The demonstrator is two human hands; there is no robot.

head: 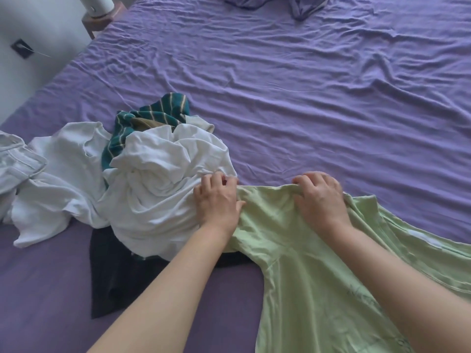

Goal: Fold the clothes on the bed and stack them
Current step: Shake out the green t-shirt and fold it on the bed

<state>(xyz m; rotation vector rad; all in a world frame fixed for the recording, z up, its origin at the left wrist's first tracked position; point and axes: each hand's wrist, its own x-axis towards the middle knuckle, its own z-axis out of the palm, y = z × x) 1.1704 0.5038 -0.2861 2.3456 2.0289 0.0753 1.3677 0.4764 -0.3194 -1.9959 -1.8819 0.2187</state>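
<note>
The bed (293,80), covered in a wrinkled purple sheet, stretches away beyond both hands and fills most of the view. A light green shirt (313,276) lies spread on it below and to the right of the hands, running down toward the person. A heap of white clothes (155,179) sits to the left of the left hand, touching the green shirt's edge. A dark garment (114,276) lies flat under that heap, below and left of the left hand. A teal striped garment (153,115) pokes out at the far side of the heap, above and left of the left hand. A pale folded piece (17,161) lies far to the left, at the edge of the view. More purple bedding (275,2) is bunched up well beyond the hands at the far end of the bed.

The right hand (319,197) grips the top edge of the green shirt, fingers curled over the bunched cloth. The left hand (216,197) rests where the shirt meets the white heap, its fingertips curled and pinching the shirt's edge. The two hands are apart, side by side along that edge.
</note>
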